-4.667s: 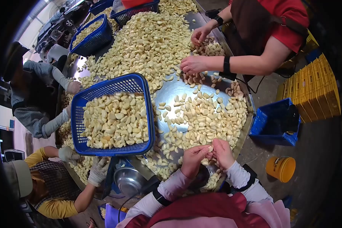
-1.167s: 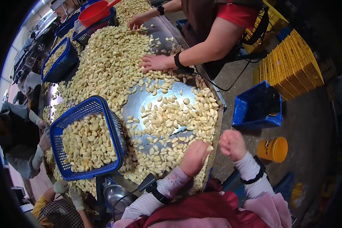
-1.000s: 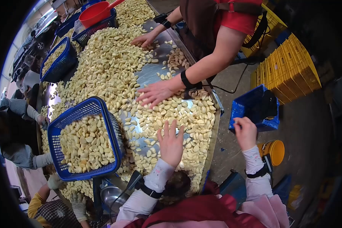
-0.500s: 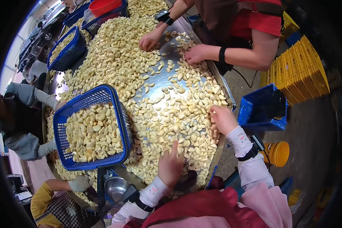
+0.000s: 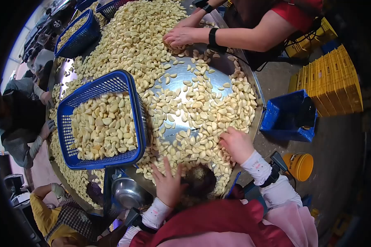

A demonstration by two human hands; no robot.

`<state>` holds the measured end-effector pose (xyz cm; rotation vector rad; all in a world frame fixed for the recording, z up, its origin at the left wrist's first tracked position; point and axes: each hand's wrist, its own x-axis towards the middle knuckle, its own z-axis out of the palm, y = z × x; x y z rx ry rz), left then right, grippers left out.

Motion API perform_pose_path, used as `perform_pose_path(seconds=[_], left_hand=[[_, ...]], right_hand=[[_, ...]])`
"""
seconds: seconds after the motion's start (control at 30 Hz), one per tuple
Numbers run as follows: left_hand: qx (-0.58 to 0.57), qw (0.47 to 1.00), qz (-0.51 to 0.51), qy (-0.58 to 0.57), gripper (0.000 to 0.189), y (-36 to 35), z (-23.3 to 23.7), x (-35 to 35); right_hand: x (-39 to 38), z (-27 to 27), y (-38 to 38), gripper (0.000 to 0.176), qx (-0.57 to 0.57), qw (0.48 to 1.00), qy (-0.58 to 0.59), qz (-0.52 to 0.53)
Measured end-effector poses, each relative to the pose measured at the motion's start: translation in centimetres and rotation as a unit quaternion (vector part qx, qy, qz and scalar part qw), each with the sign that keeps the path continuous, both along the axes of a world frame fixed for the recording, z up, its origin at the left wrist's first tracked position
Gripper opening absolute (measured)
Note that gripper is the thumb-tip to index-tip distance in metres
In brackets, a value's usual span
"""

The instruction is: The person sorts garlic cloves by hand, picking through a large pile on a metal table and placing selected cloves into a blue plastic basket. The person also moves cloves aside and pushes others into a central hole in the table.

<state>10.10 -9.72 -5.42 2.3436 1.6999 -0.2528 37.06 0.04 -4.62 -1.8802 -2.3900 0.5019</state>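
Note:
Pale garlic cloves lie spread over a shiny metal table. My left hand is over the cloves at the near edge, fingers spread, with nothing visible in it. Further right, my right hand rests among cloves with its fingers curled; its fingertips are partly hidden, and I cannot make out what they hold. A blue plastic basket full of cloves stands left of my hands. Between my hands, at the near edge, is a dark rounded patch I cannot identify.
Across the table, a co-worker's hands are together on the clove heap. More people work along the left side. A metal bowl sits below the basket. To the right stand a blue crate, stacked yellow crates and a yellow bucket.
My left hand has moved left and spread its fingers; my right hand has shifted slightly left and nearer to me. The co-worker's hands have come together. A person's hands at left have left the basket.

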Motion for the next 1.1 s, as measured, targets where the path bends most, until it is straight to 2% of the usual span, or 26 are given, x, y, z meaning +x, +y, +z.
perform_pose_path(seconds=[0.03,0.07,0.13,0.17,0.23,0.27,0.3,0.33,0.43,0.47,0.53,0.57,0.6,0.67,0.73,0.8,0.87,0.9,0.97,1.0,1.03,1.1], left_hand=[[-0.014,0.998,-0.058,0.02,0.071,-0.8,0.8,1.0],[-0.011,0.998,-0.057,0.02,0.071,-0.7,1.3,1.6],[-0.176,0.97,-0.077,-0.149,0.049,0.8,1.9,2.4],[-0.175,0.97,-0.071,-0.15,0.049,2.0,1.5,2.0],[-0.078,0.951,0.085,-0.288,0.027,5.0,-0.5,0.7],[-0.075,0.95,0.087,-0.29,0.027,6.2,-1.6,0.7],[0.005,0.953,0.066,-0.295,0.021,7.1,-2.8,0.7],[0.086,0.95,0.045,-0.297,0.017,7.4,-3.6,0.7],[0.137,0.956,0.037,-0.257,0.018,7.5,-4.7,1.4],[0.136,0.954,0.034,-0.266,0.025,7.4,-4.9,1.3],[0.152,0.952,0.061,-0.259,0.031,7.2,-5.2,0.9],[0.168,0.95,0.084,-0.251,0.036,7.0,-5.3,0.7],[0.167,0.95,0.087,-0.249,0.036,6.7,-5.0,0.2],[0.114,0.955,0.13,-0.242,0.044,5.2,-3.4,-0.8],[0.078,0.962,0.144,-0.218,0.037,4.3,-2.0,-1.4],[0.041,0.967,0.159,-0.192,0.031,4.1,-1.8,-1.7],[0.106,0.938,0.155,-0.291,0.023,4.5,-2.4,-1.2],[0.106,0.938,0.157,-0.291,0.023,5.3,-2.9,-0.7],[0.164,0.953,0.065,-0.247,0.009,7.1,-4.5,0.3],[0.159,0.963,0.043,-0.212,0.007,7.4,-4.9,0.3],[0.17,0.961,0.046,-0.213,0.007,8.1,-5.5,0.3],[0.178,0.963,0.054,-0.196,0.008,7.9,-5.6,0.3]], right_hand=[[-0.6,-0.9,0.0,0.007,0.003,0.999,0.008,0.036],[-1.1,-2.5,0.1,0.008,0.024,0.998,-0.032,0.043],[-0.9,-4.1,0.4,0.008,0.021,0.999,-0.021,0.044],[-0.6,-4.5,0.4,0.008,0.012,0.999,-0.009,0.044],[0.0,-3.0,0.4,0.01,-0.019,0.999,0.032,0.032],[0.2,-2.2,0.5,0.01,-0.009,0.998,0.063,0.0],[0.4,-1.7,0.5,0.011,-0.001,0.995,0.093,-0.031],[0.5,-1.7,0.5,0.014,-0.013,0.996,0.076,-0.039],[-0.3,-1.1,1.2,0.014,-0.036,0.999,0.015,-0.03],[-0.8,-0.8,1.3,0.014,-0.036,0.999,0.014,-0.028],[-2.9,-0.1,1.0,0.013,-0.009,0.997,0.063,0.033],[-4.0,-1.1,0.4,0.01,-0.003,0.991,0.112,0.079],[-5.6,-1.7,-0.3,0.009,-0.02,0.987,0.114,0.107],[-8.0,-2.9,-1.6,0.008,-0.042,0.983,0.118,0.138],[-9.5,-4.0,-1.6,0.007,-0.029,0.989,0.049,0.136],[-9.8,-4.0,-1.3,0.008,-0.03,0.99,0.037,0.133],[-9.7,-4.2,-1.1,0.009,-0.041,0.992,0.053,0.104],[-9.3,-4.1,-0.5,0.009,-0.042,0.992,0.052,0.106],[-8.3,-3.2,0.5,0.014,-0.079,0.972,0.212,0.061],[-7.8,-2.9,0.7,0.019,-0.16,0.936,0.313,-0.033],[-7.5,-3.4,1.5,0.019,-0.152,0.938,0.311,-0.025],[-7.5,-4.2,1.2,0.019,-0.211,0.849,0.484,-0.039]])
